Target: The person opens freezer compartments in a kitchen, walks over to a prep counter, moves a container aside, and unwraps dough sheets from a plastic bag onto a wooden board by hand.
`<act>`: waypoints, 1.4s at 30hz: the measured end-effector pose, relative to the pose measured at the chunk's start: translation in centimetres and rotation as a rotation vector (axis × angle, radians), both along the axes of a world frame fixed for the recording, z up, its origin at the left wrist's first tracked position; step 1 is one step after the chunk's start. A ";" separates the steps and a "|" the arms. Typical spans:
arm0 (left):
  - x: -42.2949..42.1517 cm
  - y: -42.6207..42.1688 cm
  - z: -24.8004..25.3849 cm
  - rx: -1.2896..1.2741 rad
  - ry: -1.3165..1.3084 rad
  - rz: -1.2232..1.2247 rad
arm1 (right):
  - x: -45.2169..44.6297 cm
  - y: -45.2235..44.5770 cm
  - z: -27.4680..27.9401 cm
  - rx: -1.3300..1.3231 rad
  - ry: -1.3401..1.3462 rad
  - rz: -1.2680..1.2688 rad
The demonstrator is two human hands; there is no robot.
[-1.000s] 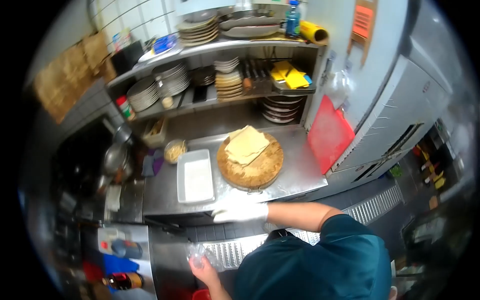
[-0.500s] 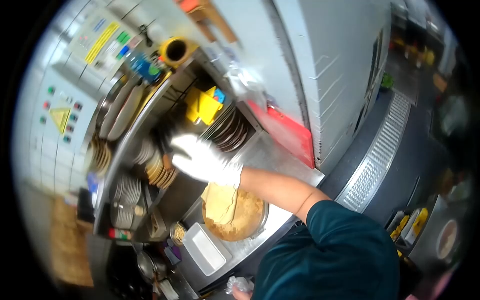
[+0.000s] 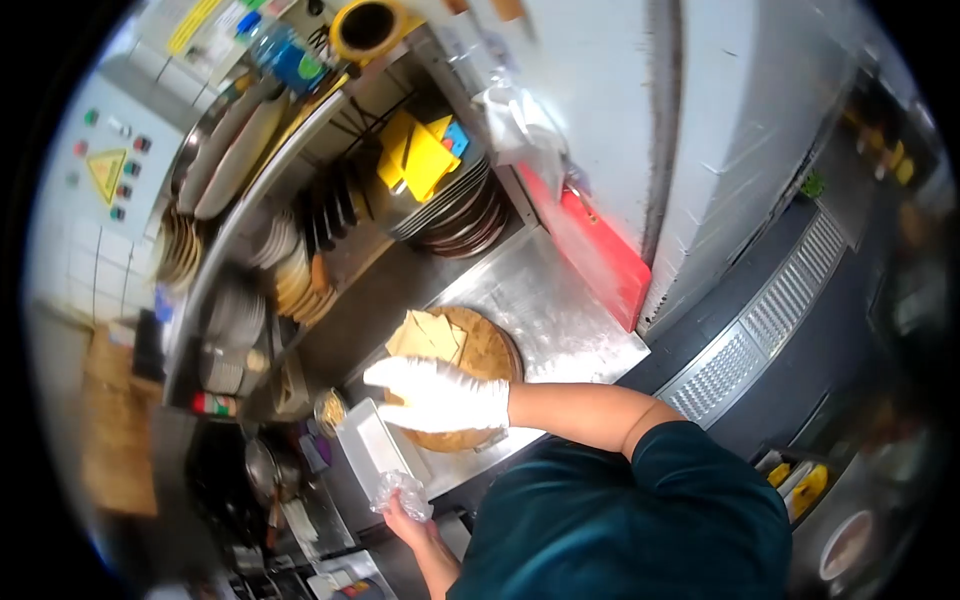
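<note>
A white glove covers my right hand (image 3: pixel 440 393), which hovers over the round wooden chopping board (image 3: pixel 487 345). Its fingers stretch out flat, the thumb apart, with nothing visible in them. Pale yellow, folded thin sheets (image 3: pixel 428 337) lie on the board beside those fingers; I cannot tell what food they are. Bare, my left hand (image 3: pixel 408 522) grips a crumpled clear plastic bag (image 3: pixel 400 492) at the near end of a white rectangular tray (image 3: pixel 370 440). The tray stands against the board's edge, and the bag hides part of its end.
A small container of pale bits (image 3: pixel 330 408) sits by the tray. Dark plates (image 3: pixel 465 225) are stacked at the back under yellow cards (image 3: pixel 420 155). Several knives (image 3: pixel 330 215) stand along the shelf. A red cutting board (image 3: pixel 600 250) leans against the wall at the right.
My gloved right hand has come down from near the shelf to above the board. My left hand has risen with the plastic bag to the tray. The view has shifted.
</note>
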State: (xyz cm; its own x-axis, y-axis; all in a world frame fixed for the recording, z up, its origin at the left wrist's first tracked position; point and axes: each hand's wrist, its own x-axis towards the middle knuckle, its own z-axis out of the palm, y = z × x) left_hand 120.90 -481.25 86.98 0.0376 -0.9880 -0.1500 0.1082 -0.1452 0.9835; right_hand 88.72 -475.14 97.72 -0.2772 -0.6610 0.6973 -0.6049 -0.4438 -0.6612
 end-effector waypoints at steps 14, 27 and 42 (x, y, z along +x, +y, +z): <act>6.8 10.8 0.9 0.082 0.360 0.234 | 23.4 -0.4 -6.4 0.247 0.554 0.944; 28.8 29.8 -1.7 0.107 0.366 0.465 | 51.1 7.5 -9.9 0.420 0.672 1.599; 33.4 53.2 -23.7 1.086 -0.465 1.014 | 58.3 -0.9 -14.5 0.702 0.536 1.498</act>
